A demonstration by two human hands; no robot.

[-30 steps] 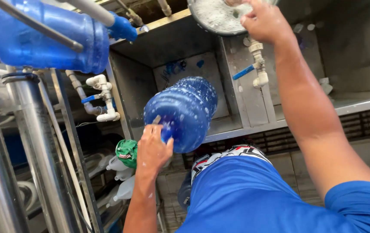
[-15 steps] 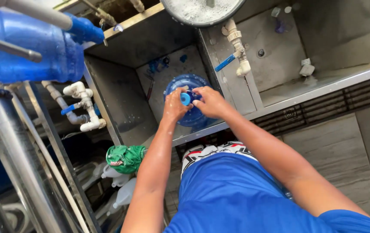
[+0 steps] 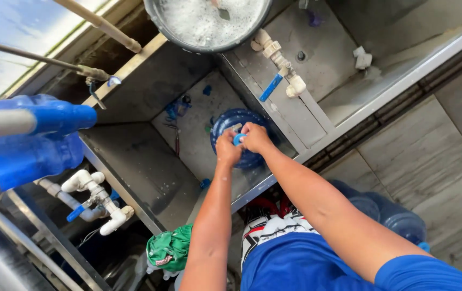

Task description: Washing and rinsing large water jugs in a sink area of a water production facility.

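Standing the blue water jug (image 3: 230,125) upright in the steel sink (image 3: 134,167), I work its neck: left hand (image 3: 226,149) gripping, right hand (image 3: 254,137) pinching the blue cap (image 3: 238,139). Next needs a firm twist.

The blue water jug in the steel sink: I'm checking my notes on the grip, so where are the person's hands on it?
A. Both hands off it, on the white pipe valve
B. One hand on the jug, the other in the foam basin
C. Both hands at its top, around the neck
C: the left hand and right hand meet at the neck of the blue water jug, which stands in the steel sink.
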